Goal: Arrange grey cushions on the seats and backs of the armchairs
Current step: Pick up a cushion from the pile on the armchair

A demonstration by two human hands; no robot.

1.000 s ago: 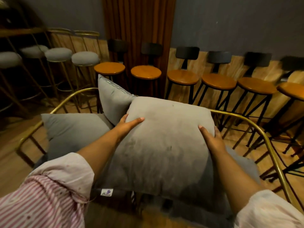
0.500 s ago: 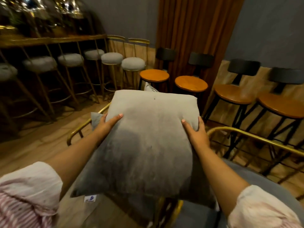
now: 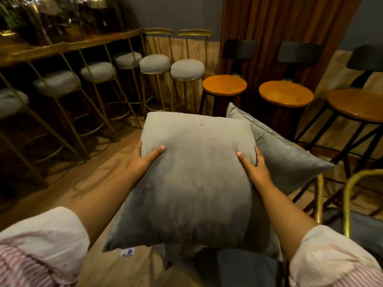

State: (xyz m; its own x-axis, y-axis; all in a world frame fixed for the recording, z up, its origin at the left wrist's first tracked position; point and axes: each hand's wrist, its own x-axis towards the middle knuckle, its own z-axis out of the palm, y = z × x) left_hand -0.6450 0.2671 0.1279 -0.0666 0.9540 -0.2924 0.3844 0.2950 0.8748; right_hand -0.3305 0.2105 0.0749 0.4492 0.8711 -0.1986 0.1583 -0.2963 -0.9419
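The gold-framed armchair (image 3: 350,195) sits at right, a second cushion (image 3: 286,160) leaning there. The grey cushion (image 3: 194,183) is held aloft, left hand (image 3: 143,160) and right hand (image 3: 255,168) clamped on its sides. Best keep it level, lowering squarely onto the seat.

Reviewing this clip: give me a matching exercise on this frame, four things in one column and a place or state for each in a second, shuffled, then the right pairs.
Things:
1. held cushion
2. second cushion
3. grey-topped stools
4. wooden-topped stools

Places or states:
A. lined along the bar counter on gold legs
B. gripped at both sides by left hand and right hand
C. black legs and dark backrests, right of the grey ones
D. behind the held one, to its right

Pairs: 1-B, 2-D, 3-A, 4-C
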